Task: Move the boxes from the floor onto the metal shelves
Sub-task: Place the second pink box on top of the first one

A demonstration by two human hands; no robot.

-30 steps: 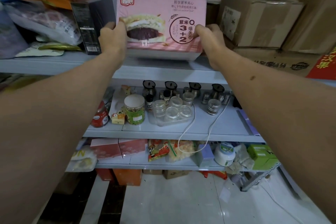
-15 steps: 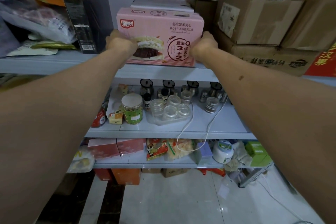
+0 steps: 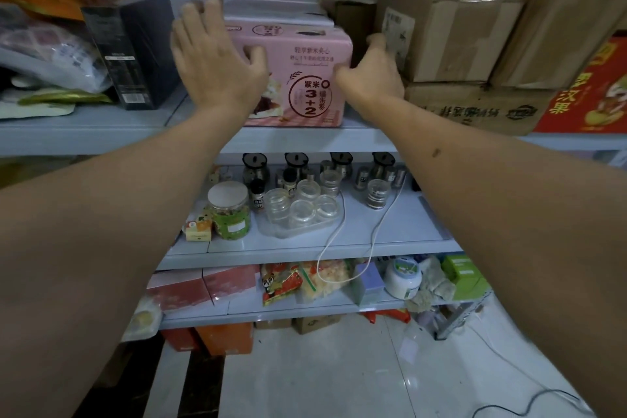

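Pushed deeper onto the top metal shelf (image 3: 101,127), pink cake box (image 3: 305,78) now released. Left hand (image 3: 217,61) lifted off, fingers spread; right hand (image 3: 371,76) loose, open against its right end. Likely light, stiff cardboard; best held at both ends.

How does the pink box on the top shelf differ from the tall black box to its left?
The pink box lies on its long side, wide and low; the black box stands upright, narrow and tall. The pink box shows a cake picture and large print; the black box is dark with only small print. The left hand is spread open before the pink box and the right hand is at its right end; nothing touches the black box. Both stand on the top shelf.
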